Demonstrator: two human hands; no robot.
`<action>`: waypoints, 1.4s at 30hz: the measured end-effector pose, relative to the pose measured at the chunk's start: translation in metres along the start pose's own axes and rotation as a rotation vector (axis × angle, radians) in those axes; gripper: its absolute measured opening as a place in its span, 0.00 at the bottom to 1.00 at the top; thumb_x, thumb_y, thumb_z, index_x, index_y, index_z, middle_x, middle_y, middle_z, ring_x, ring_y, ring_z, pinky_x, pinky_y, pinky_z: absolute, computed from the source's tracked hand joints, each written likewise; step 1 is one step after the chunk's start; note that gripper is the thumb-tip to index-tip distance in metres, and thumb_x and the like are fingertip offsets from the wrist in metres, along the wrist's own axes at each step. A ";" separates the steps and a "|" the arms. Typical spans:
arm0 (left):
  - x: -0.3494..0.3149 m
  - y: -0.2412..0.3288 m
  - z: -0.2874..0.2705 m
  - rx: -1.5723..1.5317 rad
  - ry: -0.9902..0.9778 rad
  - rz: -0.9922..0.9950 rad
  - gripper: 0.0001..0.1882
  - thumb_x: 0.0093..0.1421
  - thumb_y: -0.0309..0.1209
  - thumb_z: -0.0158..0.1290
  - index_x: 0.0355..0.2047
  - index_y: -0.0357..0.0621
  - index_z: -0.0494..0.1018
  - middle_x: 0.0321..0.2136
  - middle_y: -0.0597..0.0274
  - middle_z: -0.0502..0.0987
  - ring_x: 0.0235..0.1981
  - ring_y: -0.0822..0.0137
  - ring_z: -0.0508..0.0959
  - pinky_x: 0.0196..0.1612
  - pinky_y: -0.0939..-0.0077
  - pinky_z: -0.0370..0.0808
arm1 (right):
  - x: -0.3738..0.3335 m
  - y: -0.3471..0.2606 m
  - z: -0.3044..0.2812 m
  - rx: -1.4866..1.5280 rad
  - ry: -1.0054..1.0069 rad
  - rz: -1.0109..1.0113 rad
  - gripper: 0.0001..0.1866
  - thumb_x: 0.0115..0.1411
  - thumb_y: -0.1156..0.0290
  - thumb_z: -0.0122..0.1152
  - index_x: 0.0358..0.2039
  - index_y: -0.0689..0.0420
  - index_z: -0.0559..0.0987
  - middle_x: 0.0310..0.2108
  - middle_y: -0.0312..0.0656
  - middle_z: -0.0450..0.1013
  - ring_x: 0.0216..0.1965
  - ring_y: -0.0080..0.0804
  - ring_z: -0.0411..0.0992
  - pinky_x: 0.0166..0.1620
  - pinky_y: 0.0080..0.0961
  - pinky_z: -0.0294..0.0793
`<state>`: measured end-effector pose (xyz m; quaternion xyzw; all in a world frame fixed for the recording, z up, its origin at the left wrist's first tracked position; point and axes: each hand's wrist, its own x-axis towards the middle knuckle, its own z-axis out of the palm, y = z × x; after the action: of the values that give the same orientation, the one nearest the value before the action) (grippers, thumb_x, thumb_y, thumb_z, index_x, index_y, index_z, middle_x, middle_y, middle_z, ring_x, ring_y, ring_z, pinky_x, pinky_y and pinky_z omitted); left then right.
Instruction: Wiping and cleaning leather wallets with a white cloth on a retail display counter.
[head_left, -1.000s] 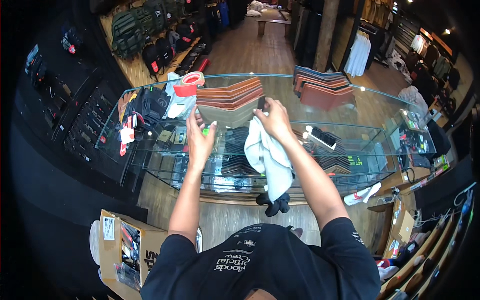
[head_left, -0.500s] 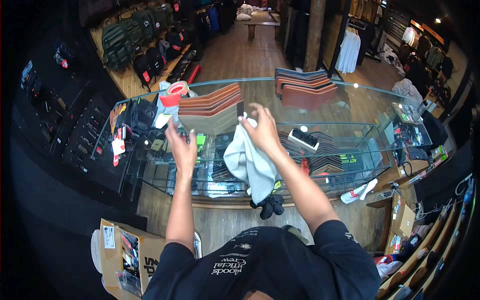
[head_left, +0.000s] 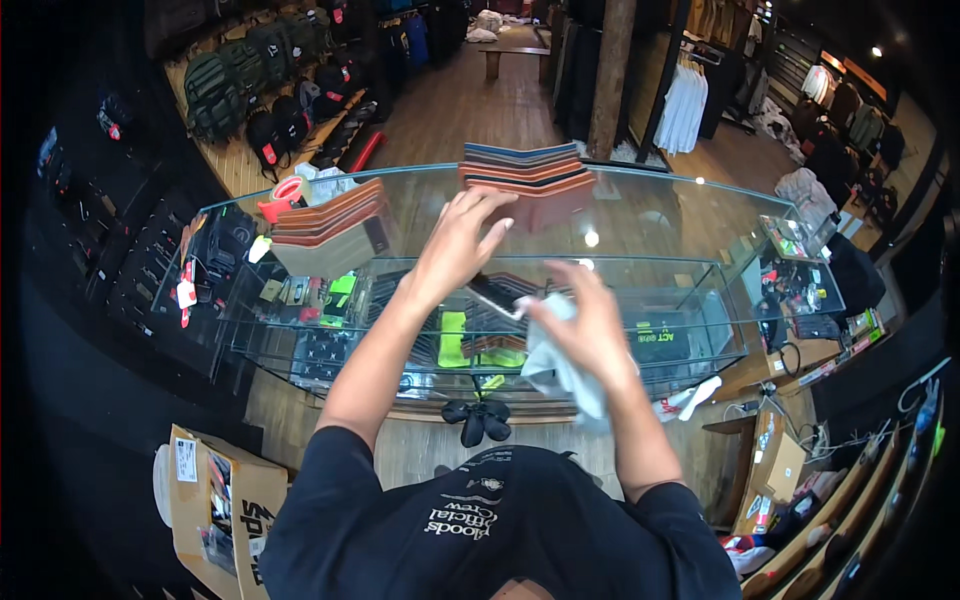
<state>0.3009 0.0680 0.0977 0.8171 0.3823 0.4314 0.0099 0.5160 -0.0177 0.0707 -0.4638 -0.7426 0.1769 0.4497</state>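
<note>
One cardboard box [head_left: 190,520]: it sits with its top open at the lower left of the frame.
Green backpacks [head_left: 215,95]: they hang in a row at the upper left.
Red tape roll [head_left: 287,195]: it rests left of centre, near the back edge of the glass counter [head_left: 700,230] that spans the middle of the frame.
Left stack [head_left: 318,255]: just in front of the tape roll, folded leather-look pieces stand nested, brown and orange ones behind an olive one; both your hands are apart from it.
Your left hand [head_left: 452,250]: at the centre, it is loosely curved with the thumb apart from the fingers, and you show nothing in its grip; its fingertips overlap the near left side of the right stack, and you cannot tell from this view whether they touch.
Black brush [head_left: 495,292]: it lies between your hands, over the glass.
Right stack [head_left: 540,205]: at upper centre, similar folded pieces run from blue-grey at the back to reddish brown in front.
Your right hand [head_left: 588,330]: right of centre and blurred, its index finger and thumb spread wide, the thumb overlapping the brush's end; you hold a pale cloth [head_left: 555,365] that hangs below it, the gripping fingers hidden.
White shirts [head_left: 683,110]: they hang at the upper right.
</note>
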 end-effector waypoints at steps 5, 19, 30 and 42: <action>0.024 -0.009 0.031 0.230 -0.078 -0.010 0.18 0.60 0.28 0.59 0.52 0.45 0.76 0.47 0.54 0.75 0.54 0.49 0.72 0.59 0.56 0.68 | 0.012 0.012 0.054 -0.327 -0.216 -0.073 0.25 0.59 0.54 0.67 0.48 0.61 0.75 0.43 0.53 0.75 0.33 0.53 0.80 0.35 0.45 0.81; 0.019 0.010 0.054 0.482 -0.056 -0.172 0.17 0.58 0.32 0.63 0.48 0.49 0.80 0.39 0.63 0.74 0.45 0.59 0.71 0.53 0.61 0.62 | 0.013 0.105 -0.140 -0.182 -0.057 0.169 0.24 0.52 0.60 0.76 0.46 0.60 0.80 0.45 0.49 0.77 0.46 0.53 0.77 0.49 0.43 0.76; 0.016 0.074 0.047 0.316 -0.105 -0.236 0.13 0.59 0.30 0.62 0.41 0.36 0.75 0.50 0.50 0.74 0.50 0.47 0.75 0.55 0.58 0.70 | -0.013 0.096 -0.140 0.567 0.070 0.132 0.17 0.57 0.67 0.75 0.38 0.61 0.76 0.33 0.35 0.73 0.37 0.23 0.72 0.42 0.23 0.72; -0.123 0.176 -0.018 -0.360 -0.209 -0.299 0.11 0.70 0.32 0.48 0.42 0.34 0.67 0.26 0.47 0.74 0.30 0.47 0.80 0.33 0.59 0.73 | -0.050 -0.001 -0.047 0.184 -0.218 -0.559 0.24 0.68 0.56 0.53 0.62 0.48 0.74 0.66 0.44 0.65 0.70 0.48 0.58 0.71 0.62 0.46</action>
<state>0.3553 -0.1399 0.0841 0.7765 0.4128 0.3996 0.2585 0.5632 -0.0679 0.0714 -0.1775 -0.8660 0.1617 0.4386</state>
